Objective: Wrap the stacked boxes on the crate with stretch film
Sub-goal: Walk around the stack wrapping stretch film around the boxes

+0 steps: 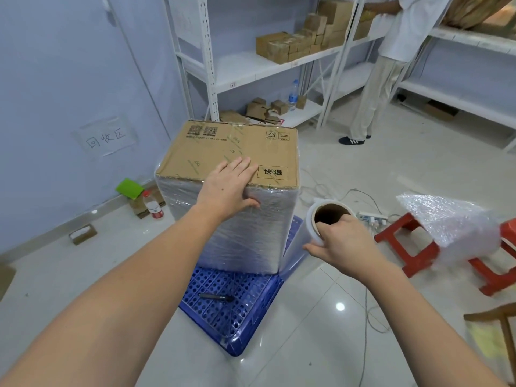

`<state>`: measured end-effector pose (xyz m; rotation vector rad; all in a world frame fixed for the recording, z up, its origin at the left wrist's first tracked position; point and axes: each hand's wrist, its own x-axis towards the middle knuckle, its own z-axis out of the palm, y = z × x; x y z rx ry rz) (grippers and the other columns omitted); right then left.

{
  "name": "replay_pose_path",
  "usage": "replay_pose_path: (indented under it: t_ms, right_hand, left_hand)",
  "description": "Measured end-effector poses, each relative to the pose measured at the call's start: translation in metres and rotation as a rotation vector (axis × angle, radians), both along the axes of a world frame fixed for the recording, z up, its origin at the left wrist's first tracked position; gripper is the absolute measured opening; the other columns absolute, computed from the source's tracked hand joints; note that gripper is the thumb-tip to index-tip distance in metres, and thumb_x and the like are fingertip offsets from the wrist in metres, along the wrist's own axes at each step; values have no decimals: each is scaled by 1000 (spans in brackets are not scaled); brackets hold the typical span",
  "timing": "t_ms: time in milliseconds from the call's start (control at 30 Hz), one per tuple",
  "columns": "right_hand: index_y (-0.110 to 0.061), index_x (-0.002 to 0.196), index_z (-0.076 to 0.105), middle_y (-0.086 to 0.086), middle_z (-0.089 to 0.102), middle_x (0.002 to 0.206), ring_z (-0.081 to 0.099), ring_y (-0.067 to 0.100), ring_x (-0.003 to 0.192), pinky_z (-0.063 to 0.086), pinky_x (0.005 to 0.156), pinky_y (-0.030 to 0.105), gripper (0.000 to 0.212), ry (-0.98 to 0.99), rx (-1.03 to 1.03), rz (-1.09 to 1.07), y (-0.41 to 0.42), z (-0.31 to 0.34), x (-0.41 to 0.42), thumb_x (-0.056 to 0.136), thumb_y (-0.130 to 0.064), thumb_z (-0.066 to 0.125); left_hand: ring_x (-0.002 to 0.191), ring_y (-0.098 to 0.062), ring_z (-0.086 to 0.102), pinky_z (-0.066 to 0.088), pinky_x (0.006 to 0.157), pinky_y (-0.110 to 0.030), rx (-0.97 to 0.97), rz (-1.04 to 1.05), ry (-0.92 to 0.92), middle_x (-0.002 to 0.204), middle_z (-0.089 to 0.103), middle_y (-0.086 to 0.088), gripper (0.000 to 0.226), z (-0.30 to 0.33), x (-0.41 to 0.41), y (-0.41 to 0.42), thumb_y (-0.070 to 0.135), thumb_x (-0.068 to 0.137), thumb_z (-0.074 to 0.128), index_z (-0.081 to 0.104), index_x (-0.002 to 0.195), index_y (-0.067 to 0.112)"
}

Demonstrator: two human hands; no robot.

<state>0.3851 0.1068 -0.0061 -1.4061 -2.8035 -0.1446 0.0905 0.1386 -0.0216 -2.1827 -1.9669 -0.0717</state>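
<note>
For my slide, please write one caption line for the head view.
Left hand steadies the film-wrapped boxes on the blue crate while right hand grips the stretch film roll.

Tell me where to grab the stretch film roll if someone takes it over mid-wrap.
Probably by the open cardboard core at the top end of the stretch film roll, coming from above. The roll stands upright with film paying out toward the wrapped boxes, so gripping the sides would brake unrolling. The right hand already hooks fingers into that core.
</note>
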Motion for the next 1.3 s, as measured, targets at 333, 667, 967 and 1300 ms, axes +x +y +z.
replay_pose_path:
  t_ms: [333,667,967,1300]
  right_hand:
    - [-22,59,41,-9,41,42,42,18,46,25,57,25,48,-31,169,252,6,-14,7,74,-56,71]
    - [-25,61,39,-10,33,44,31,17,47,40,53,29,50,-23,120,356,16,-10,16,74,-61,72]
    - [-26,68,48,-6,52,53,37,19,53,52,64,33,32,-18,13,606,-19,-2,-12,80,-54,55]
    - [-22,70,57,-6,53,55,44,17,53,47,69,27,32,0,-15,696,-39,11,-42,73,-47,77]
  left_hand:
    - [158,-17,15,14,129,-43,-19,7,-3,172,17,2,109,2,1,3,83,81,55,16,165,25]
    - [158,-17,15,14,129,-42,-16,20,0,172,17,3,107,3,3,6,82,81,54,16,165,26]
    - [158,-17,16,13,129,-41,-9,24,5,172,17,2,107,1,3,1,81,82,55,16,165,26]
    - [158,-18,17,15,129,-42,-4,25,-15,172,19,0,105,2,2,-4,79,83,58,19,164,25]
